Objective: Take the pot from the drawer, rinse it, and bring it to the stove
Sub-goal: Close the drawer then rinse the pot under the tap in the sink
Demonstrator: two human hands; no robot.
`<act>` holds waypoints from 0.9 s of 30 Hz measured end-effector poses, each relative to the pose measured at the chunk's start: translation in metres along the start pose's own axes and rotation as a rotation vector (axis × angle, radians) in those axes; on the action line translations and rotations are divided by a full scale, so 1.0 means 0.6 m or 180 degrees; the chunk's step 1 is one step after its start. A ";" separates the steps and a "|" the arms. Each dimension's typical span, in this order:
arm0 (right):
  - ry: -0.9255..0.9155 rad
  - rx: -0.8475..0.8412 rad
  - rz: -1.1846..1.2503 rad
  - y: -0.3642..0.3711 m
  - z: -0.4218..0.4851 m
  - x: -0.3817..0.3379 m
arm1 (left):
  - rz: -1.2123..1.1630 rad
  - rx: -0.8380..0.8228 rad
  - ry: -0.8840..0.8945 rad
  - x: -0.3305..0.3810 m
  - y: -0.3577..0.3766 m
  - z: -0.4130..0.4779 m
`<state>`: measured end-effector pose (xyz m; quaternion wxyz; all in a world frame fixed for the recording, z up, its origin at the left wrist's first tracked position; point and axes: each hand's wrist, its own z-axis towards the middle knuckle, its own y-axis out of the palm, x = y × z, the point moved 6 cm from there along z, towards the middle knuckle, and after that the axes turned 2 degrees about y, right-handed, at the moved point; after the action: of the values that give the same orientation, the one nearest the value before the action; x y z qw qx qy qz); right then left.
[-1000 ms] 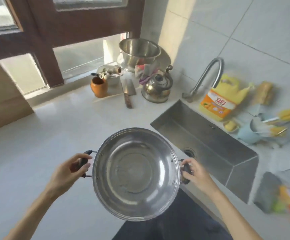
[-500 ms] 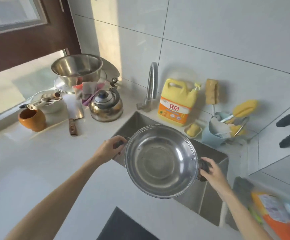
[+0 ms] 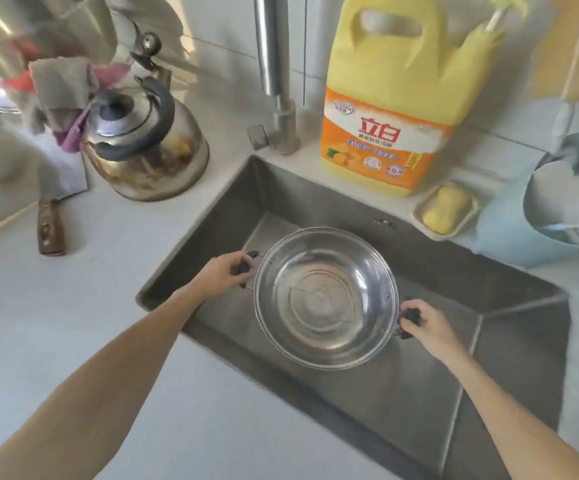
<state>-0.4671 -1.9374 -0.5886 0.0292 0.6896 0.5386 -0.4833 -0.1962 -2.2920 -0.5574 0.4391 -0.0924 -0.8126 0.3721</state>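
A shiny steel pot (image 3: pixel 326 299) with two dark side handles is low inside the steel sink (image 3: pixel 509 303), its open mouth facing up at me. My left hand (image 3: pixel 224 271) grips the handle on the pot's left side. My right hand (image 3: pixel 423 323) grips the handle on its right side. The pot looks empty and dry. The tap (image 3: pixel 274 71) rises behind the sink's back left corner, and no water runs from it.
A steel kettle (image 3: pixel 146 140) stands on the counter left of the sink, with cloths (image 3: pixel 63 88) behind it and a cleaver (image 3: pixel 50 223) lying beside it. A yellow detergent jug (image 3: pixel 398 98), a soap dish (image 3: pixel 445 209) and a light blue holder (image 3: pixel 537 223) line the sink's back edge.
Both hands have carried the pot from above the counter to the right and down into the sink. My view has moved in close over the sink.
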 end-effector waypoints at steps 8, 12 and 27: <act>0.0127 0.0234 0.0126 0.041 0.073 0.044 | 0.0022 0.0022 -0.0368 -0.088 0.055 0.090; 0.0181 0.0126 0.0162 0.043 0.051 0.036 | 0.0443 -0.0300 -0.0346 -0.064 0.052 0.087; 0.0849 0.0663 0.0982 0.023 -0.115 0.049 | -0.0198 0.1495 0.0014 0.212 -0.249 0.154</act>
<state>-0.4138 -1.8835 -0.5791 -0.0400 0.8208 0.3730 -0.4307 -0.3183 -2.3851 -0.4040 0.4615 0.0366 -0.7052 0.5370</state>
